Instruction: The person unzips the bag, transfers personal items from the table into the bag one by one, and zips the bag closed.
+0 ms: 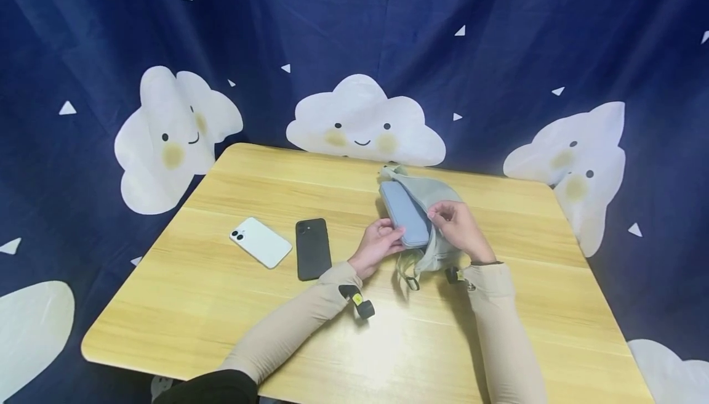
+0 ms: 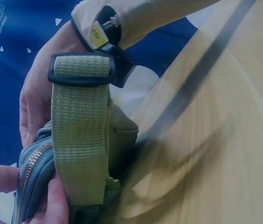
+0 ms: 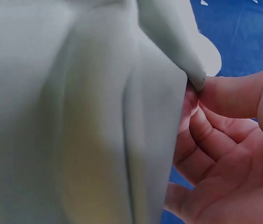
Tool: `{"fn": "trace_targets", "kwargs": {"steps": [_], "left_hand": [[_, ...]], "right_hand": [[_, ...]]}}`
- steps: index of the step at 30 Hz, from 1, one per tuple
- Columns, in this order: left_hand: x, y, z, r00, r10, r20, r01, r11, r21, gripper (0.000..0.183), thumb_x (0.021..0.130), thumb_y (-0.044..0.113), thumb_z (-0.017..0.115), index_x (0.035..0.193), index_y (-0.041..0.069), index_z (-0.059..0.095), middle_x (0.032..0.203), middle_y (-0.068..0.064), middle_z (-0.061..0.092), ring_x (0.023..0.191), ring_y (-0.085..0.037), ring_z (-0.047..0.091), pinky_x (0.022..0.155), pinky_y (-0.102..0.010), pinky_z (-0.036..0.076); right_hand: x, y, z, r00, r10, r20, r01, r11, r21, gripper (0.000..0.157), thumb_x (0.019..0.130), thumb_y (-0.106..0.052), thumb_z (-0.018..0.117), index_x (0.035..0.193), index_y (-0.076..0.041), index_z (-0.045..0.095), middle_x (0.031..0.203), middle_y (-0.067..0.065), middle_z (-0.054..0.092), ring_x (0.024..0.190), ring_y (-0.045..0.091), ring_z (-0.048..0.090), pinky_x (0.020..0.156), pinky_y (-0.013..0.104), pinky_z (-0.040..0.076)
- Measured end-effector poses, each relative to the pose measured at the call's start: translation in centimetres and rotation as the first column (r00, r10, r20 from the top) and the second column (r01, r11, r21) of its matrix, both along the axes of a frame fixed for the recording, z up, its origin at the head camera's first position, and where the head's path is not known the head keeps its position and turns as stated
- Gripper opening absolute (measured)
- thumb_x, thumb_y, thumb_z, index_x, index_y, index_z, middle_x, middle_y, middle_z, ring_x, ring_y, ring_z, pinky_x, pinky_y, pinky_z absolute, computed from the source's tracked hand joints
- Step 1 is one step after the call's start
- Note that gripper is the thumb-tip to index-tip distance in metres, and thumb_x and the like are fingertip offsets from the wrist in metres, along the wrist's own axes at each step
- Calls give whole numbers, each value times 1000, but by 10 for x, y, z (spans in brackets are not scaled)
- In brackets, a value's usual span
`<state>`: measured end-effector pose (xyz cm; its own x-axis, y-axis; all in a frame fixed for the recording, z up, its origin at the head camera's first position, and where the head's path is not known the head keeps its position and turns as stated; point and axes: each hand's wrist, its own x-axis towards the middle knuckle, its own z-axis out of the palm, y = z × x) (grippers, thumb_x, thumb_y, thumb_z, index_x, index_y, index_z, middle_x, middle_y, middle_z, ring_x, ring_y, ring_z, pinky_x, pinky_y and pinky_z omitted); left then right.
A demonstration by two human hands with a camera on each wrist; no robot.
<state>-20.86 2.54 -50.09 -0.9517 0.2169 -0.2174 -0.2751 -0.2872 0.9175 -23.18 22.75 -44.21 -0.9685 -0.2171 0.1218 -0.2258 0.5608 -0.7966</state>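
A pale grey-green fabric bag [image 1: 437, 192] stands at the table's back right, its mouth spread. Partly inside that mouth is a light blue zip wallet [image 1: 403, 212]; its metal zip shows in the left wrist view. My left hand [image 1: 378, 245] grips the wallet's near end, thumb on one face and fingers on the other. With thumb and fingertips, my right hand [image 1: 458, 226] pinches the rim of the bag, close beside the wallet. The right wrist view shows the bag's cloth [image 3: 94, 116] drawn up to the pinching fingers [image 3: 234, 95]. The wallet's far side is hidden by the bag.
A webbing strap [image 2: 80, 140] with a black buckle [image 2: 82, 83] hangs off the bag's near side. Left of the hands, a white phone [image 1: 260, 242] and a black phone [image 1: 313, 250] lie on the wooden table [image 1: 210, 305]. A dark blue curtain [image 1: 332, 28] hangs behind.
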Motion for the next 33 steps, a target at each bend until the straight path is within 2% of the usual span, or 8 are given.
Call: {"fn": "trace_targets", "kwargs": {"steps": [3, 6, 9, 12, 18, 22, 28, 33], "left_hand": [[-3, -3, 1, 999, -38, 6, 38, 998, -41, 47, 93, 15, 66, 131, -3, 46, 109, -17, 69, 82, -12, 69, 79, -27, 61], [-4, -7, 1, 996, -82, 23, 84, 994, -71, 43, 94, 17, 65, 128, -4, 50, 93, -4, 67, 76, -9, 63, 70, -19, 57], [-6, -11, -1, 992, -123, 40, 124, 991, -46, 36, 96, 16, 61, 123, -5, 54, 86, 1, 63, 76, -8, 60, 69, -15, 54], [-6, -15, -1, 990, -131, 54, 131, 991, 4, 35, 97, 14, 58, 124, -7, 54, 88, 1, 63, 80, -10, 61, 75, -18, 56], [-9, -20, -3, 993, -109, 52, 108, 994, 32, 49, 98, 15, 54, 141, -4, 38, 103, -3, 59, 90, -15, 61, 94, -31, 56], [-10, -23, -1, 994, -88, 60, 87, 996, 34, 45, 99, 16, 52, 138, -6, 43, 107, -5, 57, 93, -14, 60, 104, -36, 52], [-13, -26, 0, 996, -71, 62, 65, 993, 103, 40, 102, 14, 44, 134, -10, 46, 111, -13, 57, 95, -16, 63, 110, -39, 47], [-14, -26, 0, 996, -68, 61, 59, 988, 142, 41, 102, 16, 45, 134, -10, 45, 107, -14, 58, 95, -19, 65, 111, -42, 46]], "right_hand": [[0, 3, 1, 1000, -10, -4, 10, 1000, 0, 15, 95, -6, 58, 102, 4, 68, 99, 23, 70, 80, 14, 59, 69, 21, 49], [0, 6, 3, 1000, -24, 4, 24, 1000, -5, 16, 95, -6, 58, 102, 5, 68, 98, 24, 69, 73, 12, 58, 62, 21, 49], [1, 8, 4, 999, -36, 13, 37, 999, -13, 15, 95, -6, 59, 102, 4, 68, 96, 24, 69, 65, 10, 55, 56, 23, 49], [2, 8, 5, 999, -36, 8, 36, 999, -16, 15, 95, -8, 60, 101, 3, 68, 94, 22, 69, 65, 10, 56, 59, 24, 49], [1, 7, 6, 1000, -30, 1, 30, 1000, -3, 14, 95, -7, 60, 101, 2, 68, 91, 21, 69, 64, 10, 55, 59, 24, 49], [1, 7, 6, 1000, -19, 1, 19, 1000, 1, 14, 95, -7, 59, 100, 3, 68, 90, 21, 69, 62, 10, 54, 59, 24, 48], [2, 6, 6, 1000, -11, 13, 11, 1000, -4, 14, 95, -7, 59, 99, 3, 68, 91, 22, 68, 63, 10, 54, 60, 23, 47], [2, 6, 5, 1000, -9, 19, 9, 1000, -6, 13, 95, -7, 59, 98, 3, 67, 88, 21, 67, 59, 8, 54, 58, 24, 48]]}}
